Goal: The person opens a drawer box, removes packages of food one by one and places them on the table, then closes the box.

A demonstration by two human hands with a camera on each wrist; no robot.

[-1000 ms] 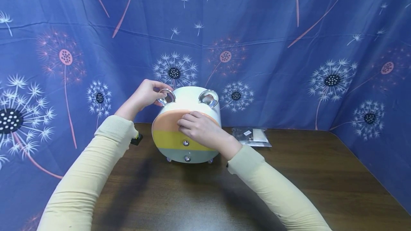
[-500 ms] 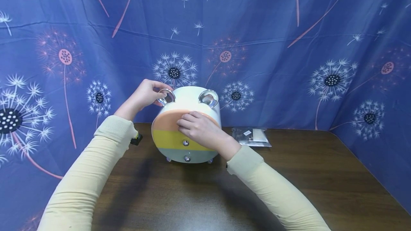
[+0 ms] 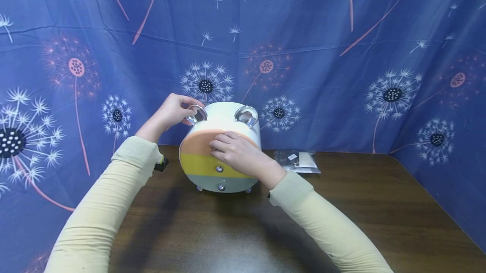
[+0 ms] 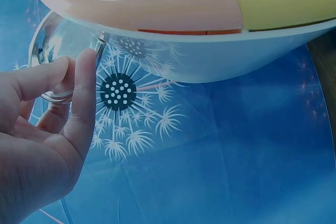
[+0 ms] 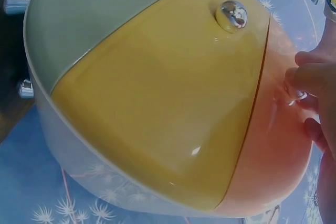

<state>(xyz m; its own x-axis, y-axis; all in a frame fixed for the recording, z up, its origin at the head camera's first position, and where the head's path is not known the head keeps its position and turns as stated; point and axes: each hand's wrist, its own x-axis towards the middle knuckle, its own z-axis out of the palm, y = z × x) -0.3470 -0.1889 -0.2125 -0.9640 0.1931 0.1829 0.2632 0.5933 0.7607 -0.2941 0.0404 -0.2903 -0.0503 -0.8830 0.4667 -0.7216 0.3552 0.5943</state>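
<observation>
A round white drawer cabinet (image 3: 220,114), with two shiny silver ears on top, stands on the table. Its front has an orange drawer (image 3: 197,141), a yellow drawer (image 3: 197,164) and a grey-green drawer (image 3: 205,182). My left hand (image 3: 174,110) holds the left silver ear (image 4: 47,43) between thumb and fingers. In front of the orange drawer, my right hand (image 3: 237,152) pinches its small silver knob (image 5: 301,95), mostly hidden by the fingers. Silver knobs also show on the yellow drawer and the grey-green one. All three drawers look pushed in.
A clear plastic packet (image 3: 298,162) with a white piece inside lies right of the cabinet. Behind the brown wooden table (image 3: 379,205) hangs a blue dandelion-print cloth (image 3: 315,74). Short silver feet (image 5: 25,88) hold the cabinet off the tabletop.
</observation>
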